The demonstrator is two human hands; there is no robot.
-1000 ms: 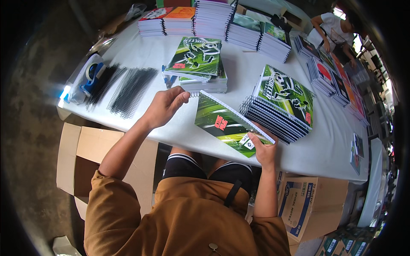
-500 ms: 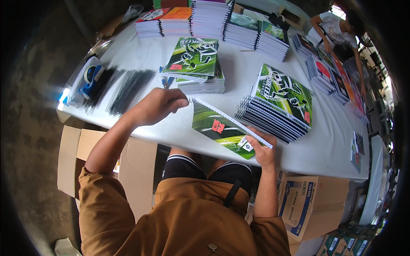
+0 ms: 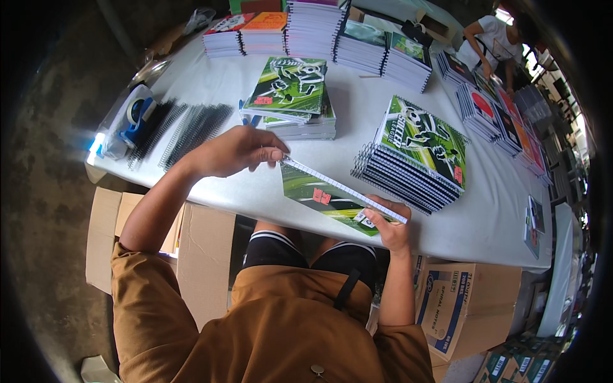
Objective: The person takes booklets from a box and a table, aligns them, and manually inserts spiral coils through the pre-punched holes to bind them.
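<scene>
Head view. Left hand (image 3: 233,152): fingers curling closed, pinching the upper left corner of a green notebook (image 3: 322,198) at its punched edge. Right hand (image 3: 388,225): fingers closing on the notebook's lower right corner, thumb on top. Notebook: lying tilted over the near edge of the white table (image 3: 211,191), raised along its perforated edge, stretching between the two hands, directly in front of the person.

Green stack (image 3: 290,96): sitting on the table just behind the left hand, loose covers on top. Bound stack (image 3: 418,153): spiral notebooks with green covers, resting right of the held notebook, near but apart from it. Black coils (image 3: 188,131): lying in rows at the table's left end. Tape dispenser (image 3: 134,115): blue, standing beside the coils at the far left. Far stacks (image 3: 332,29): lining the table's back edge, with red and orange covers at their left. Right rows (image 3: 501,118): overlapping along the right side. Second person (image 3: 491,38): leaning over the table's far right corner. Cartons (image 3: 463,303): standing on the floor under the table, right and left of the person's knees.
</scene>
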